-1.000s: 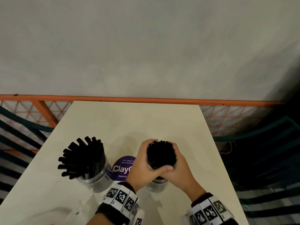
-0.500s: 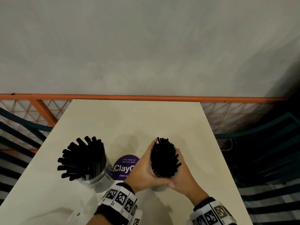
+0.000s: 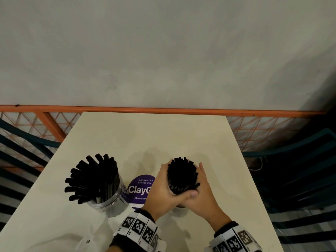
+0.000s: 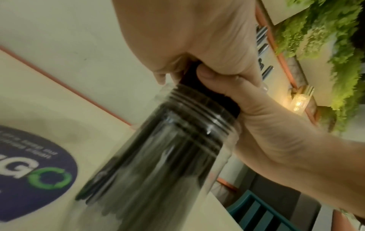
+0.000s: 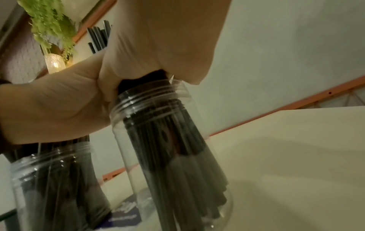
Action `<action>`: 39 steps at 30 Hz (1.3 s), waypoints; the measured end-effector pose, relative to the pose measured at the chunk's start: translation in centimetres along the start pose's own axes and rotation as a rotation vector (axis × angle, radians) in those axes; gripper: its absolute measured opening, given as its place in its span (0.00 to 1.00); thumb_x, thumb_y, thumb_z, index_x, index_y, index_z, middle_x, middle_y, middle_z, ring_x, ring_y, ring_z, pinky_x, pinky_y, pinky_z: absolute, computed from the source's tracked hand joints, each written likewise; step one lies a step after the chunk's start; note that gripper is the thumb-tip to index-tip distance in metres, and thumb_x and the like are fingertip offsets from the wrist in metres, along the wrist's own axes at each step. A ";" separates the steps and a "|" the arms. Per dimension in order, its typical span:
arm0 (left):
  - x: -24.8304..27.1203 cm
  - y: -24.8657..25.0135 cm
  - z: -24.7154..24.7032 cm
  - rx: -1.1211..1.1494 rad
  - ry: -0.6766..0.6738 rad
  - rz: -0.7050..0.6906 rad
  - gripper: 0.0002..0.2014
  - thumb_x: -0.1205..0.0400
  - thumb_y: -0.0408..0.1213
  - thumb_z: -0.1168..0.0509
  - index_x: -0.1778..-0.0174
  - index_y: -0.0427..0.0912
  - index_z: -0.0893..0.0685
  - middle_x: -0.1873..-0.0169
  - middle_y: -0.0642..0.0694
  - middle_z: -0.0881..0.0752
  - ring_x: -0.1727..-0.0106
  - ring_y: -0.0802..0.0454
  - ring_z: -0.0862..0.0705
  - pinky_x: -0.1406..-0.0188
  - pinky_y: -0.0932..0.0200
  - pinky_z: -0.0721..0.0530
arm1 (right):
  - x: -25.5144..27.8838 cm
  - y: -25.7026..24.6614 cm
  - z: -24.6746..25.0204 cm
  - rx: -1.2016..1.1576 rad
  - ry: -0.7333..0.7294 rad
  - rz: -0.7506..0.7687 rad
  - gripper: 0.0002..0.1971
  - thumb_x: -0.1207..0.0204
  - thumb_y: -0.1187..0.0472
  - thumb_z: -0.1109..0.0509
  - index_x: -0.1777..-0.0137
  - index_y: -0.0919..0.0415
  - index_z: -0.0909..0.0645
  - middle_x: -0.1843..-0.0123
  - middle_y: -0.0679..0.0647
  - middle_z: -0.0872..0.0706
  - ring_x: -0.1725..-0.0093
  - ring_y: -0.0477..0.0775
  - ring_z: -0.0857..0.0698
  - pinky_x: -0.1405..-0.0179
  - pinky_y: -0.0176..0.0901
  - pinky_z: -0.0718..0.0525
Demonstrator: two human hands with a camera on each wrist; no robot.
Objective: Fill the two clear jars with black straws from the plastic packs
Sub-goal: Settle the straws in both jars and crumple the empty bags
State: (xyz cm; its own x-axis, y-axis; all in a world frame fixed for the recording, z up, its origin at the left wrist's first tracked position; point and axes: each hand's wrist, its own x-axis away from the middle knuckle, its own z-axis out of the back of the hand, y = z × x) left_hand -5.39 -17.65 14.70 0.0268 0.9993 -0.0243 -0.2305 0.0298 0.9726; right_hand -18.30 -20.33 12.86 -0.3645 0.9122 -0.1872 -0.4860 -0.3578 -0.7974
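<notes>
Your left hand (image 3: 164,190) and right hand (image 3: 201,195) wrap their fingers around a straw bundle (image 3: 182,174) standing in the right jar (image 5: 169,156), likely to settle it. The left jar (image 3: 109,200) looks full. Cream bench (image 3: 154,135), purple sticker (image 3: 139,190), grey wall beyond.

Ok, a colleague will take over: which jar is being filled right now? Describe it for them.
On the cream table, find the round purple sticker. The jar being filled stands right of it, with both hands wrapped round its bundle of straws. Unlike the left jar, whose straws fan out loosely, no hand touches that one.
</notes>
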 end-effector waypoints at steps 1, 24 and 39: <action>0.0 -0.5 -0.1 -0.016 -0.011 0.033 0.41 0.42 0.60 0.21 0.35 0.56 0.31 0.39 0.56 0.19 0.31 0.56 0.24 0.31 0.55 0.24 | 0.0 -0.2 0.1 0.018 -0.011 -0.003 0.34 0.40 0.25 0.36 0.33 0.23 0.41 0.31 0.30 0.29 0.23 0.36 0.38 0.18 0.45 0.65; 0.8 1.5 0.1 -0.086 0.015 -0.176 0.40 0.39 0.43 0.19 0.36 0.63 0.34 0.37 0.61 0.25 0.33 0.69 0.28 0.40 0.79 0.30 | 1.5 -2.1 1.0 -0.288 0.118 -0.022 0.40 0.44 0.53 0.21 0.40 0.19 0.38 0.40 0.23 0.26 0.37 0.33 0.24 0.40 0.26 0.23; 1.2 0.6 -0.3 -0.003 0.004 -0.096 0.38 0.40 0.46 0.20 0.38 0.62 0.33 0.39 0.64 0.23 0.35 0.72 0.27 0.41 0.80 0.29 | 1.8 -2.6 0.7 -0.178 0.082 -0.067 0.44 0.43 0.47 0.25 0.45 0.05 0.53 0.40 0.05 0.37 0.29 0.27 0.32 0.21 0.58 0.36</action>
State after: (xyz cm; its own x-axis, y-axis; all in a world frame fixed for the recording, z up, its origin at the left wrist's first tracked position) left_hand -5.80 -16.44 15.16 0.0451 0.9920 -0.1179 -0.2304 0.1251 0.9650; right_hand -18.30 -17.87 14.99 -0.2669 0.9485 -0.1705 -0.3559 -0.2614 -0.8972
